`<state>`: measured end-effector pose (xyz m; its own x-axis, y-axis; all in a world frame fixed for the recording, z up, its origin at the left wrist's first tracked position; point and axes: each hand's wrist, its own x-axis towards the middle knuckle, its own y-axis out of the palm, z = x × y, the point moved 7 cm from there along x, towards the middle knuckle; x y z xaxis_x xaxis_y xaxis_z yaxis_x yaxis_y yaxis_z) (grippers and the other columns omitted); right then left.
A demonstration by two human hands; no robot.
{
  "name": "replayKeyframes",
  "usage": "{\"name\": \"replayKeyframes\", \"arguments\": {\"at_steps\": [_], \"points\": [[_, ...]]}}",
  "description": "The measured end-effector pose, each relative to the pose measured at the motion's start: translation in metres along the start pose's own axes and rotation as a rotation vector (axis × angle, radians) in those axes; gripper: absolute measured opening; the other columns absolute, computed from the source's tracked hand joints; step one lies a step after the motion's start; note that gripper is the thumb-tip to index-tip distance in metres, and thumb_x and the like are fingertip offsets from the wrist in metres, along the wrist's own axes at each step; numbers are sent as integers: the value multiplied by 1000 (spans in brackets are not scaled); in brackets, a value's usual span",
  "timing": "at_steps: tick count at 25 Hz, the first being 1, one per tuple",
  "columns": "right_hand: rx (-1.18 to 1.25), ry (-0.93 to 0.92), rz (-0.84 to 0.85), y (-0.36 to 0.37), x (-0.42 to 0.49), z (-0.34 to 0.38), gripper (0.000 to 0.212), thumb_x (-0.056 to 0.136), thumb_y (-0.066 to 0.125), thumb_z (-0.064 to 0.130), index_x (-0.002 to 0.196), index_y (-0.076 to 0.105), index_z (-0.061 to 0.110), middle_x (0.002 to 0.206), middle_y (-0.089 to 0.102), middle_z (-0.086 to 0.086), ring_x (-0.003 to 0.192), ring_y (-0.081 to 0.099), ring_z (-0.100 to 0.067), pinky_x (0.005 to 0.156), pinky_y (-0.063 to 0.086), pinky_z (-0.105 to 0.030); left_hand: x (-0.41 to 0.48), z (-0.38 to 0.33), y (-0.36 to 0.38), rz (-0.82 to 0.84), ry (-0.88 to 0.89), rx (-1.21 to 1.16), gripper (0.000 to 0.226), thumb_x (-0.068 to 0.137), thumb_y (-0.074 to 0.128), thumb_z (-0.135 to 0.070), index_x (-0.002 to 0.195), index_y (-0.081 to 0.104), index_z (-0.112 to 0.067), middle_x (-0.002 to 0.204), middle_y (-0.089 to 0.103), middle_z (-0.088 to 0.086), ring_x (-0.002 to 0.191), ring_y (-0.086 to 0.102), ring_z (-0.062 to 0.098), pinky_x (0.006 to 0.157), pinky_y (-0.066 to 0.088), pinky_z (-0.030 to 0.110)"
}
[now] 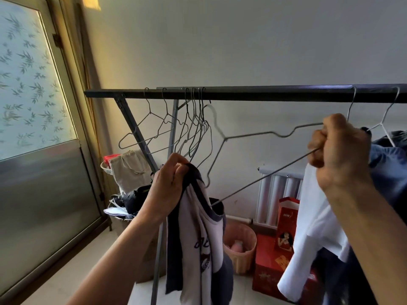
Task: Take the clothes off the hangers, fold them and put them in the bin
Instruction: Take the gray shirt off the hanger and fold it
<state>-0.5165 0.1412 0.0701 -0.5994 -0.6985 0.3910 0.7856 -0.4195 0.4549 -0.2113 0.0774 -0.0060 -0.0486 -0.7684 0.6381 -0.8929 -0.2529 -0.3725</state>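
Note:
My left hand [169, 183] grips the dark collar of a white and navy shirt [198, 243] that hangs down below it. My right hand [339, 150] grips one end of a wire hanger [248, 135], held off the rail and tilted; its far end still sits inside the shirt's neck. Above runs the dark clothes rail [242, 93]. Several bare wire hangers [189, 128] hang at its left. A white garment [315, 227] and blue clothes [389, 164] hang at the right on hangers.
A pink woven basket [242, 245] stands on the floor behind the shirt. Red boxes and a red bag [284, 238] sit to its right, before a white radiator [277, 192]. A cluttered pile with a beige bag [130, 170] is at the left, beside a frosted-glass door [33, 95].

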Motion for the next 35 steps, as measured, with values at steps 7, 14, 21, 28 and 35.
{"name": "replayKeyframes", "arguments": {"at_steps": [7,14,21,28,35], "points": [[-61,-294,-67,12,13,3,42,91,39,9,51,40,23,44,39,10,36,29,-6,37,27,-20,-2,17,1,112,-84,-59,21,101,45,-14,89,54,-28,79,69,9,72,63,23,71,52,40],[-457,-451,-121,51,28,-40,47,97,31,36,68,48,4,55,53,-10,53,61,-21,62,56,-46,5,10,-16,61,-57,-51,18,98,53,-14,88,59,-27,76,69,0,71,61,14,69,50,34],[-598,-391,84,76,-19,-78,41,101,42,24,68,61,11,60,65,0,44,62,-4,51,53,-21,18,-14,-29,122,2,7,14,93,62,-16,87,66,-28,74,67,11,76,64,28,75,53,41],[-701,-240,95,53,-42,-127,36,96,54,30,121,58,5,115,55,-13,94,59,-23,75,50,-31,22,-31,-27,336,51,-42,7,93,59,-16,95,66,-19,85,71,17,82,69,32,79,55,41],[-751,94,868,69,-110,-208,39,81,65,37,119,62,27,118,58,5,108,54,-9,91,48,-33,20,-35,-30,408,68,-154,19,86,59,-24,98,65,-11,87,70,19,82,71,26,76,58,31]]}}
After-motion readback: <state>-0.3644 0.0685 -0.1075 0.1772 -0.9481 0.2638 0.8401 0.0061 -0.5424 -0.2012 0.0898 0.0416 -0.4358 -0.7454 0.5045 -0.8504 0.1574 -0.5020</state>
